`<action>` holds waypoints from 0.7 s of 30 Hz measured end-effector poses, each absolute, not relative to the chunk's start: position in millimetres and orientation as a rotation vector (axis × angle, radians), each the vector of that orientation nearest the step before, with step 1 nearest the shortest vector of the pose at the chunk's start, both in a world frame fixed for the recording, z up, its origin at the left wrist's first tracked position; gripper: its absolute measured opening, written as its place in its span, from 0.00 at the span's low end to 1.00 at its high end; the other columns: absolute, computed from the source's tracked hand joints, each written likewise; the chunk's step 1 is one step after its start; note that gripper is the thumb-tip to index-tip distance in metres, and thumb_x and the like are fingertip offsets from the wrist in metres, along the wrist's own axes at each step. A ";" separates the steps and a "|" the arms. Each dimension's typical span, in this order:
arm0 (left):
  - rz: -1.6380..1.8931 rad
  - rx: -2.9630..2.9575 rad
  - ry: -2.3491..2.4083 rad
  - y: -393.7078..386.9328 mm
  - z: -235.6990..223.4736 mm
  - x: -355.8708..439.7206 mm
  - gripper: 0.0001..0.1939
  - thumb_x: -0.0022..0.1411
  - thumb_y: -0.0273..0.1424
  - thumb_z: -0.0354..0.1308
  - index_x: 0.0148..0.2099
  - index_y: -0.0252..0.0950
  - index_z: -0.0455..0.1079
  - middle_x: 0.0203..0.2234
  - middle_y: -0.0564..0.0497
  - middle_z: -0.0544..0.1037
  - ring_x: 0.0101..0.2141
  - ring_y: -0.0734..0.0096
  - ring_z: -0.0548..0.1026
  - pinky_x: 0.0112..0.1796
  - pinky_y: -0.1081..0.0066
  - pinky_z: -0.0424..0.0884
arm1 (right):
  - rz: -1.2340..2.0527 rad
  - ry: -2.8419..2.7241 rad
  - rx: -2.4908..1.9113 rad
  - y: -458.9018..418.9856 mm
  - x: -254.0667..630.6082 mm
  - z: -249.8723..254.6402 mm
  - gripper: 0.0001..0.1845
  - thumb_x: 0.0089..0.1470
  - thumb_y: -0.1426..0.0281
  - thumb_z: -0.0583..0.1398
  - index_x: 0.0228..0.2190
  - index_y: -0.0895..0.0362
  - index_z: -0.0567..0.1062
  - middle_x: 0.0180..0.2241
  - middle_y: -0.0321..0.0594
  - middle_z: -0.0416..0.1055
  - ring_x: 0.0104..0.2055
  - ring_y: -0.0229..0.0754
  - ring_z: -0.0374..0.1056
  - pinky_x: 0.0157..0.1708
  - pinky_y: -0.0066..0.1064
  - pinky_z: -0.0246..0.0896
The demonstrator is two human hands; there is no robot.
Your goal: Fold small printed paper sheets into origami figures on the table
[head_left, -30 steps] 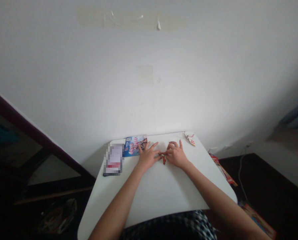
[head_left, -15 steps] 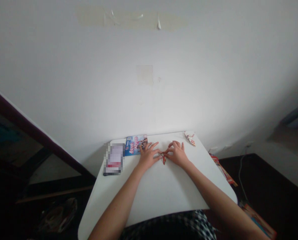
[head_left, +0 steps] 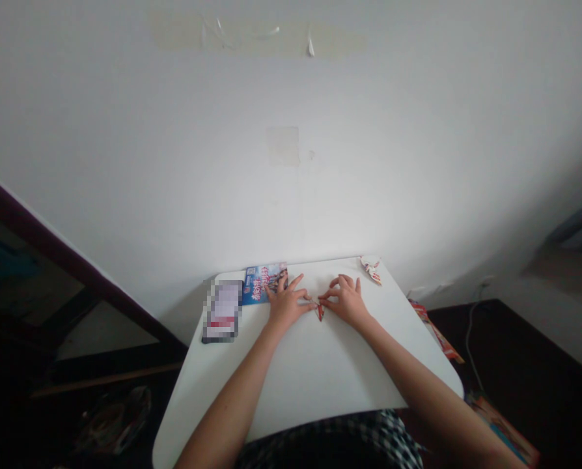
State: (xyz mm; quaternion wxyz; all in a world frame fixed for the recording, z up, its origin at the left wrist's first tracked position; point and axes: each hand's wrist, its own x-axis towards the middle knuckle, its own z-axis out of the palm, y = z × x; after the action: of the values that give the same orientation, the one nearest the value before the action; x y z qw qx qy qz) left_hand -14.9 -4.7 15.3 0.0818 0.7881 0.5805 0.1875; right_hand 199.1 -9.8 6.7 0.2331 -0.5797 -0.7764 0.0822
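Note:
A small folded paper (head_left: 321, 312), red and white with a pointed lower end, is between my two hands on the white table (head_left: 315, 371). My left hand (head_left: 286, 305) has its thumb tip at the paper's upper left and the index finger bent close by. Its other fingers spread out over a blue printed leaflet (head_left: 254, 294). From the right, my right hand (head_left: 346, 302) pinches the top of the paper between thumb and index finger, the remaining fingers raised. The fingertips partly hide the paper's upper end.
A blurred-out phone (head_left: 224, 312) lies at the table's left side. Near the far right corner sits a white folded paper piece (head_left: 371, 270) with red marks. The wall (head_left: 291, 208) rises behind the table. Colourful printed papers (head_left: 435, 331) are beyond its right edge.
The left thumb and index finger have drawn slightly apart at the paper. More of the paper's red and white side shows. Both hands stay in nearly the same place.

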 end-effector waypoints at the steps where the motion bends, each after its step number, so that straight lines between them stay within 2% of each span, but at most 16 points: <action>1: 0.577 2.359 1.739 -4.8 15.1 -15.0 0.09 0.57 0.48 0.69 0.38 0.53 0.81 0.70 0.63 0.63 0.71 0.36 0.49 0.60 0.16 0.34 | 0.230 -2.133 -1.596 -9.6 199.0 6.7 0.06 0.59 0.58 0.66 0.39 0.40 0.85 0.51 0.41 0.70 0.67 0.57 0.53 0.66 0.75 0.32; 8: 0.615 2.373 1.708 -6.5 14.2 -15.1 0.10 0.57 0.47 0.69 0.37 0.51 0.80 0.69 0.60 0.66 0.70 0.37 0.50 0.61 0.18 0.32 | 0.223 -2.144 -1.601 -8.5 199.5 4.3 0.07 0.59 0.58 0.67 0.39 0.40 0.84 0.51 0.42 0.70 0.67 0.57 0.52 0.66 0.75 0.32; 15: 0.671 2.383 1.646 -10.4 14.4 -13.0 0.12 0.58 0.44 0.69 0.46 0.54 0.81 0.69 0.58 0.65 0.69 0.45 0.56 0.64 0.23 0.33 | 0.224 -2.154 -1.592 -9.7 200.2 5.2 0.08 0.62 0.58 0.64 0.39 0.40 0.84 0.52 0.41 0.70 0.68 0.56 0.52 0.66 0.75 0.32; 18: 0.636 2.372 1.626 -10.7 14.3 -12.7 0.11 0.61 0.43 0.67 0.46 0.56 0.82 0.69 0.58 0.64 0.69 0.45 0.56 0.65 0.26 0.31 | 0.212 -2.161 -1.602 -9.5 199.8 4.5 0.07 0.61 0.58 0.65 0.39 0.40 0.84 0.52 0.42 0.70 0.68 0.56 0.52 0.66 0.74 0.32; 21: 0.587 2.361 1.647 -10.5 14.8 -12.6 0.10 0.62 0.45 0.65 0.45 0.57 0.82 0.70 0.58 0.62 0.69 0.43 0.56 0.64 0.24 0.32 | 0.199 -2.163 -1.600 -9.9 199.3 4.1 0.07 0.60 0.59 0.66 0.40 0.40 0.84 0.53 0.42 0.70 0.68 0.57 0.52 0.66 0.74 0.33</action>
State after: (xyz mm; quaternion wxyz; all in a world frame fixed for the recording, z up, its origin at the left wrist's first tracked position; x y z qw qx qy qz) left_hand -12.6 -10.5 14.8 0.1017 0.7994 0.5577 0.1988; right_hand 199.3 -9.9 4.1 0.2201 -0.5784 -0.7822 0.0718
